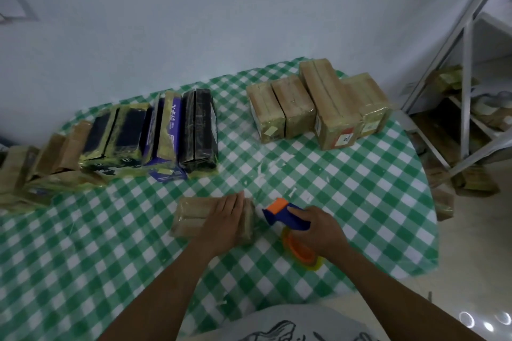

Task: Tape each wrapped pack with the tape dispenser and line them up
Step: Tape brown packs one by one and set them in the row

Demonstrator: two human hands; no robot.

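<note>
Pack (pixel 191 219): front centre of tabletop (pixel 360 188), long axis left-right; flat, straight-fingered left hand (pixel 225 216) presses its right end. Dispenser (pixel 279 212): gripped in right hand (pixel 321 230), just beside that end, nose toward it. Taping pull likely runs leftward.

A brown wrapped pack (pixel 191 219) lies flat in the near middle. Just right of it is the blue-and-orange tape dispenser (pixel 288 218), nose toward the pack. Four brown packs (pixel 318 102) stand side by side at back right; a longer row (pixel 166 130) of dark, purple and brown packs runs along the left
</note>
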